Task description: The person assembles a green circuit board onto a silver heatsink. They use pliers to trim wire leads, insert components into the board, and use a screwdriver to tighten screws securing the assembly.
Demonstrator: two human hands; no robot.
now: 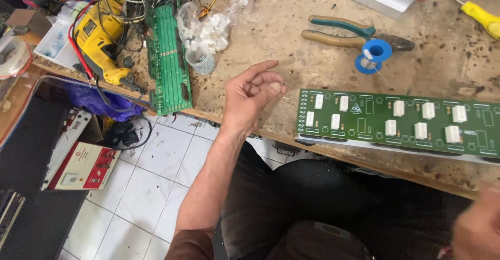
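Observation:
My left hand (252,96) hovers over the front edge of the wooden workbench (271,25), fingers curled, thumb and forefinger pinched on a tiny wire-leaded component that sticks out to the right. Just to its right lies a long green circuit board (364,130) carrying several white rectangular parts. My right hand (476,231) is blurred at the lower right corner, below the bench edge; what it holds cannot be told.
Teal-handled pliers (344,33) and a blue solder spool (374,54) lie behind the board. Another green board (167,57), a bag of white connectors (205,31), a yellow drill (99,36) and tangled wires sit at the left. A yellow-handled screwdriver (482,17) is at far right.

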